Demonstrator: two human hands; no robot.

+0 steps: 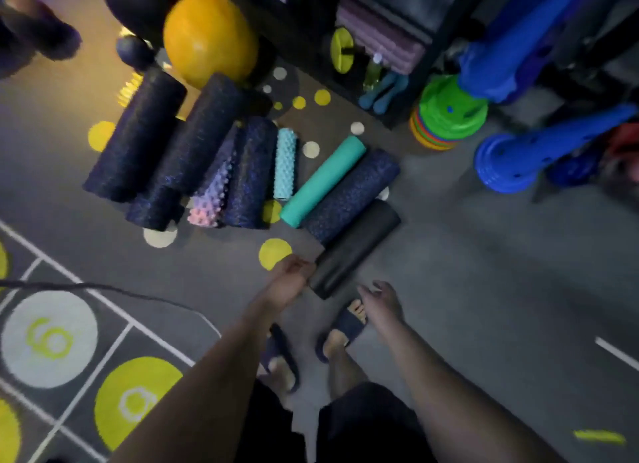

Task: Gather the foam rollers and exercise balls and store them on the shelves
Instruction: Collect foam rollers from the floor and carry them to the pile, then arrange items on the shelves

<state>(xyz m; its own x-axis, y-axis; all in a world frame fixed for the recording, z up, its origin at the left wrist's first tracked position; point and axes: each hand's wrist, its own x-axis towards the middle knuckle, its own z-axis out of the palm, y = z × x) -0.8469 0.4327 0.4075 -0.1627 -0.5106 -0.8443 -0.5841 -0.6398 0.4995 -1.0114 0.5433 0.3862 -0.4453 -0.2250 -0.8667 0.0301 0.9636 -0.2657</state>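
Now left hand [292, 276] at black roller [356, 248]

The round orange exercise ball [211, 37] is smooth with a soft sheen. The plain black foam roller [356, 248] and the teal foam roller [323, 182] look smooth and matt. The dark blue speckled foam roller [351, 196] looks grainy, and the pale blue roller [285, 163] and pink-lilac roller [212, 193] are knobbly. The stacked green plastic cones [449, 113] shine.
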